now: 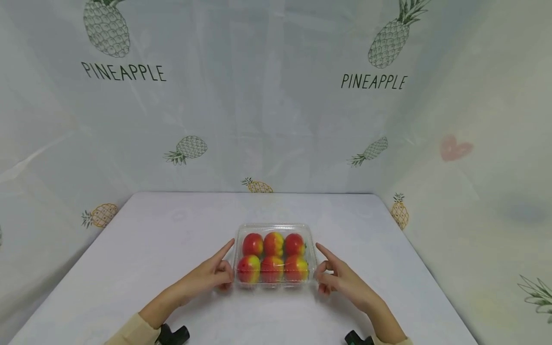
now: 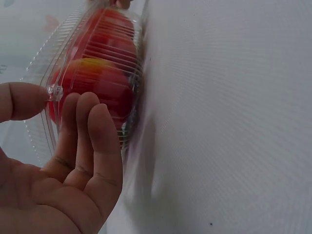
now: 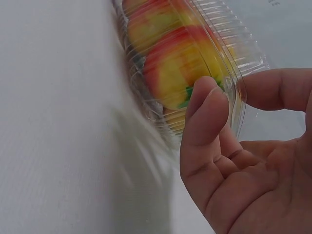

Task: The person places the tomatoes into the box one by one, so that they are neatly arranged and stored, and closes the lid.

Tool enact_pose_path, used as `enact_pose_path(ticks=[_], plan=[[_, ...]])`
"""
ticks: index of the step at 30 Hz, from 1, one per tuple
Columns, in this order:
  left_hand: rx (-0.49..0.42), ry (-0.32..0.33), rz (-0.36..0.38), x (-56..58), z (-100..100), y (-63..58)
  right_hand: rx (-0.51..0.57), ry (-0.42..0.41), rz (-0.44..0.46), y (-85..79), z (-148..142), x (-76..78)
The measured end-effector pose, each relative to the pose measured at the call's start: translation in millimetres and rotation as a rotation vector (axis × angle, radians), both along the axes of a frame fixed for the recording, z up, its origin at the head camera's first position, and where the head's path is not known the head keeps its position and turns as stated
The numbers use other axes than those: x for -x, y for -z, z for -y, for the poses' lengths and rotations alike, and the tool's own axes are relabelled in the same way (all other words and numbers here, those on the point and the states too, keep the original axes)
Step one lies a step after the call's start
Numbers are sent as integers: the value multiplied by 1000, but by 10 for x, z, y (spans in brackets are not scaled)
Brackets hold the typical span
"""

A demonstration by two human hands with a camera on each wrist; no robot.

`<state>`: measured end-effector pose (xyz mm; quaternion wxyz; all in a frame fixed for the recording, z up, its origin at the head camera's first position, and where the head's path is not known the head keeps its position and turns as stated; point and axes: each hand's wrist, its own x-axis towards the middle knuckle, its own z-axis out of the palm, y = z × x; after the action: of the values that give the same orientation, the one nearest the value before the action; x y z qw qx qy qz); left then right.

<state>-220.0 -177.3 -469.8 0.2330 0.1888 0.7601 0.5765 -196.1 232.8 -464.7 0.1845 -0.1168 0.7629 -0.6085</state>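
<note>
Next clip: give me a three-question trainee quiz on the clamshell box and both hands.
1. True or false: the lid of the clear clamshell box is closed.
2. How many red-and-yellow fruits lie inside? A) four B) six C) eight
3. Which hand has its thumb on the box's corner snap tab in its wrist view?

Key:
1. True.
2. B, two rows of three.
3. The left hand; the right hand pinches the rim on the opposite side. Both boxed ends rest on the white table.

A pale white tabletop (image 1: pixel 164 249) fills the foreground. A light curtain backdrop (image 1: pixel 267 110) wraps round it on three sides, printed with pineapples and the word PINEAPPLE, a faint pink heart (image 1: pixel 454 148) at right. Soft, even light.
</note>
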Motion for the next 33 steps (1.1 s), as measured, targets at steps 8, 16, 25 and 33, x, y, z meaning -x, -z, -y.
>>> enact_pose_path(ticks=[8,16,25,33], plan=[[-40,25,62,-14,22,24,17,-57,20,6,20,-16],[-56,25,107,-33,9,17,66,-68,58,58,21,-9],[-105,34,142,-48,-16,24,126,-65,83,118,17,-7],[-167,36,145,-39,-24,91,152,-74,76,127,25,0]])
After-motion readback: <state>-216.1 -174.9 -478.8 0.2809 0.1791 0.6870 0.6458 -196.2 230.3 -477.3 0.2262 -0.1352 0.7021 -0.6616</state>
